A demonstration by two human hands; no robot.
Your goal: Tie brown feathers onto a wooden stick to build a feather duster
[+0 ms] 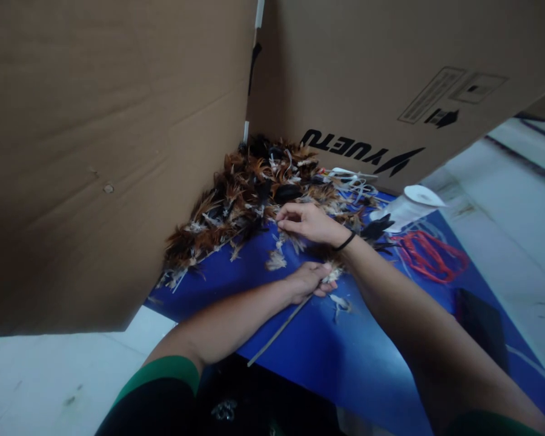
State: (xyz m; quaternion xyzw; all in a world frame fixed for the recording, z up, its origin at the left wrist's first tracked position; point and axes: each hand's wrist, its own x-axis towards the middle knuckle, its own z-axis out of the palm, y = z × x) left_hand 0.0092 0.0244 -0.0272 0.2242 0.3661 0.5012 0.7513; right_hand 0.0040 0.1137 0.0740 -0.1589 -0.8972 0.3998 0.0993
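My left hand [309,282] is closed around the top of a thin pale stick [277,333] that slants down toward me, with a small tuft of pale feathers [331,275] at its grip. My right hand [306,223], a black band on its wrist, reaches into the near edge of a heap of brown, black and white feathers [245,200] and pinches a feather there. Both hands work over a blue sheet [345,357] lying on the floor. A few loose feathers [276,260] lie between the hands.
Tall cardboard walls [95,151] stand behind and to the left of the heap. To the right lie red-handled scissors [429,254], a white roll or cup [409,209], white ties [358,184] and a dark flat object [479,321]. White tiled floor [518,230] surrounds the sheet.
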